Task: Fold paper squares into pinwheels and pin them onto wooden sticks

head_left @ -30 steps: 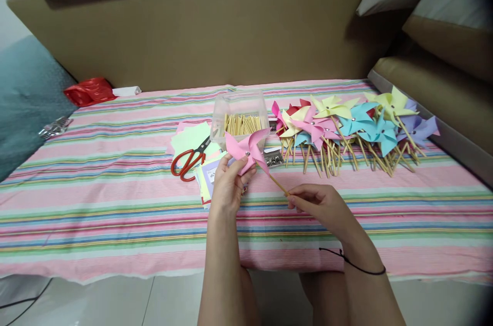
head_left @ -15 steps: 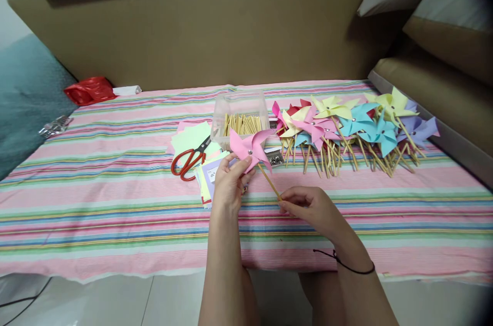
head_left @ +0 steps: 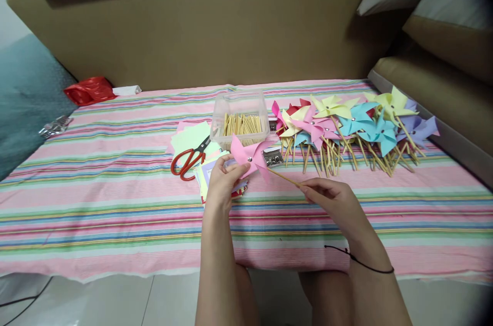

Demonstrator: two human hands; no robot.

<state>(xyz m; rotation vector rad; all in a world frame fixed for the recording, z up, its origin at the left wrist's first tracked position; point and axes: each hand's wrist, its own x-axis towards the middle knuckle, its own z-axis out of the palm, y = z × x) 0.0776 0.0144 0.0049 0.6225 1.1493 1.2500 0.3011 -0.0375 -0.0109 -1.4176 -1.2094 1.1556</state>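
Note:
A pink paper pinwheel [head_left: 250, 154] on a thin wooden stick [head_left: 284, 177] is held over the striped cloth. My left hand [head_left: 222, 182] pinches a lower blade of the pinwheel. My right hand [head_left: 332, 203] grips the free end of the stick, which lies almost level, pointing left to the pinwheel's metal pin. Just behind stands a clear plastic box of wooden sticks [head_left: 241, 119].
Red-handled scissors [head_left: 189, 158] lie on a stack of coloured paper squares [head_left: 192, 137]. A row of finished pinwheels [head_left: 352, 123] covers the right side of the striped cloth [head_left: 115, 203]. A small packet of metal pins [head_left: 272, 157] lies by the box. A red bag [head_left: 89, 91] sits far left.
My right hand has moved right and up, tipping the stick from steep to nearly level. The pinwheel has turned a little and sits lower over the paper stack.

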